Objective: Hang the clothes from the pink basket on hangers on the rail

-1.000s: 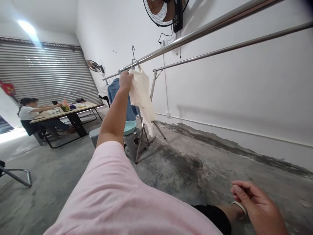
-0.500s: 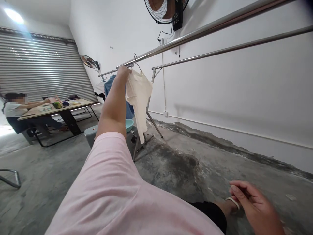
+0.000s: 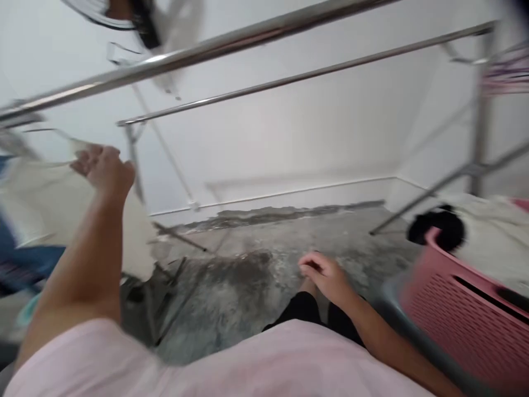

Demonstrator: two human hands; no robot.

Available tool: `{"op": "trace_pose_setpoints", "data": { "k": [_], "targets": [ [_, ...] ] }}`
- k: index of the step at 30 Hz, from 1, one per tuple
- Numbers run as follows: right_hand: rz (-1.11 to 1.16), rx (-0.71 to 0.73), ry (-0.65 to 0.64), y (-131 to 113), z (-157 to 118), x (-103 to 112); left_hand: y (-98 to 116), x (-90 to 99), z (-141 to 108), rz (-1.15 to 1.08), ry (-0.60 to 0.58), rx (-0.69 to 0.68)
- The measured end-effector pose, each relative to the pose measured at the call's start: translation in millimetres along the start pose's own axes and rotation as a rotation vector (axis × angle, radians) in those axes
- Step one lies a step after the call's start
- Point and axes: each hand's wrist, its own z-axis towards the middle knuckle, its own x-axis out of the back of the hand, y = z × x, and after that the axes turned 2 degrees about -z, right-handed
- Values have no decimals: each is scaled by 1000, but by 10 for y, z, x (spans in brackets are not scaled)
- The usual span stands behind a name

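At the left, a cream garment (image 3: 53, 204) hangs on a wire hanger below the thick metal rail (image 3: 173, 60). My left hand (image 3: 103, 165) is at the garment's upper edge near the hanger, fingers bent and blurred; whether they grip the cloth is unclear. My right hand (image 3: 322, 270) is low in the middle, above my legs, with its fingers curled toward the thumb and nothing visible in it. Blue clothing (image 3: 37, 259) hangs behind the cream garment.
A pink perforated basket (image 3: 467, 314) with white cloth (image 3: 491, 237) and a black item (image 3: 438, 229) stands at the right. A thinner rail (image 3: 306, 71) crosses behind the thick one. Metal stand legs reach the floor on both sides. A wall fan (image 3: 144, 25) is at upper left.
The view has swung right, bringing the basket into sight and shifting the cream garment leftward. My left hand's fingers now show more spread at the garment. My right hand stays low, its fingers curled.
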Motion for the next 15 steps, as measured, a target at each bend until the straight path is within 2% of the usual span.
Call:
{"op": "trace_pose_setpoints", "data": {
  "k": [1,4,6,8,10,12,14,15],
  "targets": [
    [-19,31,1,-49,0,23,112,-249,-72,-49,-34,-58],
    [-73,59,32,-140,-45,89,607,-944,-507,-350,-388,-150],
    [-108,42,73,-160,-107,124,1065,-1304,-1015,-739,-684,-90],
    [-136,34,104,-147,-176,168,1567,-1560,-1690,-855,-889,-94],
    [-176,36,124,-97,-246,241,2045,-1702,-2477,-955,-1092,-116],
    [-242,23,140,-13,-326,363,2435,-1726,-3266,-1065,-1327,-154],
    [-319,-26,167,94,-431,535,2692,-1659,-3912,-1165,-1539,-203],
    [-351,-66,194,150,-495,635,2763,-1612,-4143,-1221,-1671,-237]
  ]
}}
